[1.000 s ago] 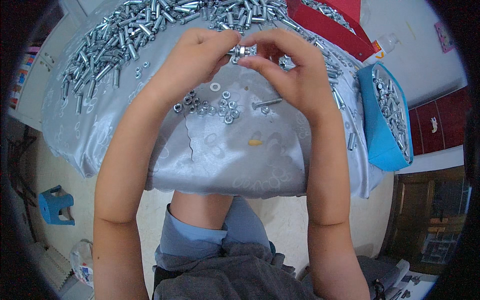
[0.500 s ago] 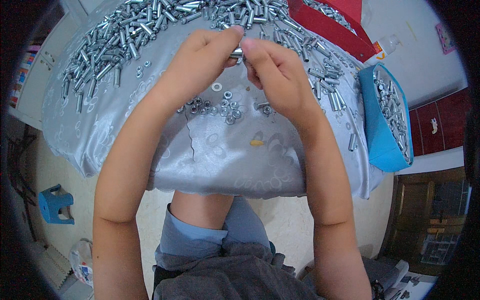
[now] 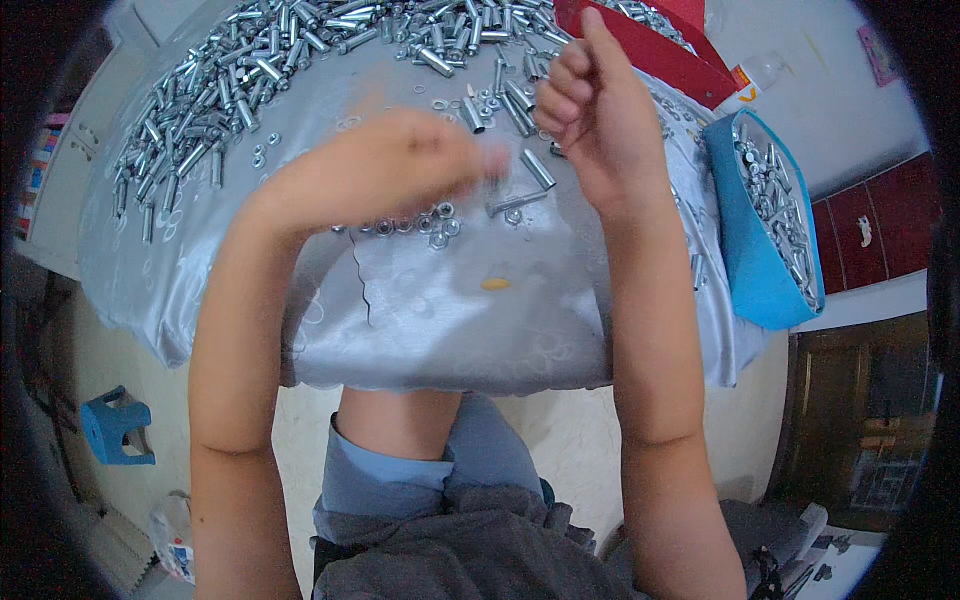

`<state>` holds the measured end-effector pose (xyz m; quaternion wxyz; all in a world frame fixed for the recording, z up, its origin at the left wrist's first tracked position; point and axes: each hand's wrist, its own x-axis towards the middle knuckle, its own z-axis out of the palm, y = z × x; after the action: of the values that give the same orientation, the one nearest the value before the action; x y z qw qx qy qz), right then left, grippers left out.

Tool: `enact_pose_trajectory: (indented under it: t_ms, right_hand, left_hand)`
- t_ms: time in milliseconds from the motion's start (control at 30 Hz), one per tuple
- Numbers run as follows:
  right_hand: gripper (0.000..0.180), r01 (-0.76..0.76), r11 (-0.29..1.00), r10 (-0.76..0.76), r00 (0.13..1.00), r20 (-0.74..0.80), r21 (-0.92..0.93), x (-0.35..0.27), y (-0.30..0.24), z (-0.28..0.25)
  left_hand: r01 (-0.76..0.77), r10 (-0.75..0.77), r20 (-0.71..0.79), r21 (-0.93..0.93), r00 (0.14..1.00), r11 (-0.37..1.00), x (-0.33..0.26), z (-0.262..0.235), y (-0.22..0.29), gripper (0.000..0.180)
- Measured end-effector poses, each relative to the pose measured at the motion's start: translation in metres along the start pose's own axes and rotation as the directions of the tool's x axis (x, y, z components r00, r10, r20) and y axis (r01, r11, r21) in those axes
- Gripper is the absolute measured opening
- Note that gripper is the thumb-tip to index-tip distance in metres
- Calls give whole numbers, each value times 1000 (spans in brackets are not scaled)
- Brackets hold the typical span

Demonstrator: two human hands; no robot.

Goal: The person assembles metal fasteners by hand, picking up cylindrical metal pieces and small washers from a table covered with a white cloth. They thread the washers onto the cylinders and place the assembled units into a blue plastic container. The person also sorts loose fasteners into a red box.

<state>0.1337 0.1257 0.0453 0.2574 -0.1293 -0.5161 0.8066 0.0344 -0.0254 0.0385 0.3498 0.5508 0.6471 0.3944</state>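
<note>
Motion blurs my left hand (image 3: 410,160), which reaches over the table with its fingertips beside the small metal parts in the middle. Whether it holds anything is hidden by the blur. My right hand (image 3: 598,115) is raised at the right, thumb pointing up and fingers loosely curled, with nothing visible in it. Between the hands lie a silver metal sleeve (image 3: 538,170) and a thin bolt (image 3: 517,203) with a nut (image 3: 513,216) next to it. Several hex nuts (image 3: 440,226) sit below my left hand, which partly covers them.
A large heap of silver sleeve anchors (image 3: 250,70) covers the far left of the silver tablecloth (image 3: 430,330). At far right stand a red box (image 3: 670,60) and a blue bin (image 3: 740,240), both holding metal parts. A yellow scrap (image 3: 495,284) and a dark thread (image 3: 362,280) lie nearer me.
My hands were together around a metal piece and have come apart. The left has moved down and nearer me; the right has gone up and rightward. A sleeve now shows between them.
</note>
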Motion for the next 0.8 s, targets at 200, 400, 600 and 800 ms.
enact_pose_trajectory:
  t_ms: [200,400,600,800]
  right_hand:
    - [33,16,990,-6,998,-66,140,6,-11,-11]
    - [31,83,990,-81,996,-26,117,6,-10,-17]
    - [31,88,702,-135,991,-10,-707,3,2,-9]
    - [31,77,73,-158,985,65,-994,-3,10,-22]
  left_hand:
    - [-85,114,549,-78,828,993,-9,-2,-12,43]
    - [-307,-161,-692,-500,703,810,23,-28,-26,58]
    - [-313,-126,-842,-329,525,891,19,-30,-29,56]
    - [-120,-128,-863,-212,489,970,15,-42,-41,45]
